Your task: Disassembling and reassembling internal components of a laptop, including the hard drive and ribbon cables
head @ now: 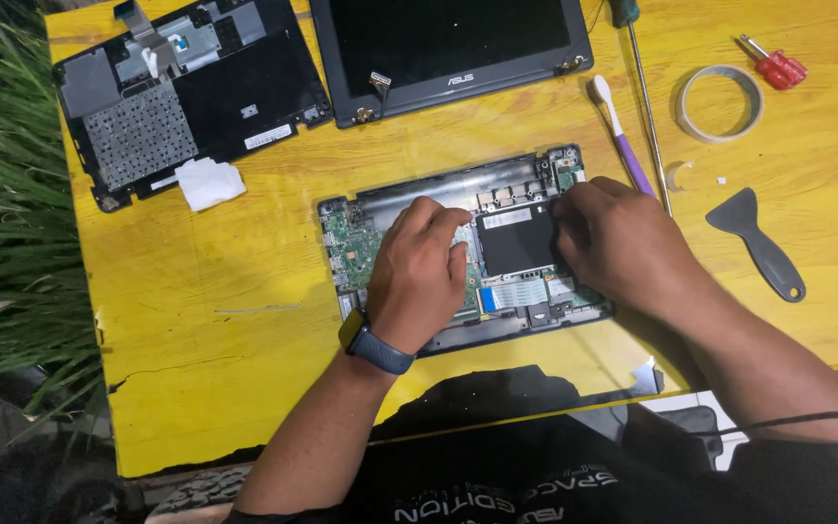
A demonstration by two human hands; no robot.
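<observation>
Laptop base [438, 199], opened with its green board and black square part [516, 240] bared, lies near the middle of the yellow table [206, 359], just in front of the person. Left hand [419, 272] lies palm down on the left half of the base, wrist bent, fingers curled loosely and pressing on the board beside the black part; it grips nothing that can be seen. A dark watch [372, 342] sits on that wrist. Right hand [618, 238] comes in from the right, forearm slanting across the table edge, knuckles up, fingertips tucked down at the right edge of the black part; whether they pinch anything cannot be told. Beyond the base lie the screen [448, 44] and the keyboard cover [186, 92] with a white cloth [209, 182]. Right of the hands: brush [618, 131], tape roll [720, 102], red screwdriver [773, 63], black pry tool [758, 243]
</observation>
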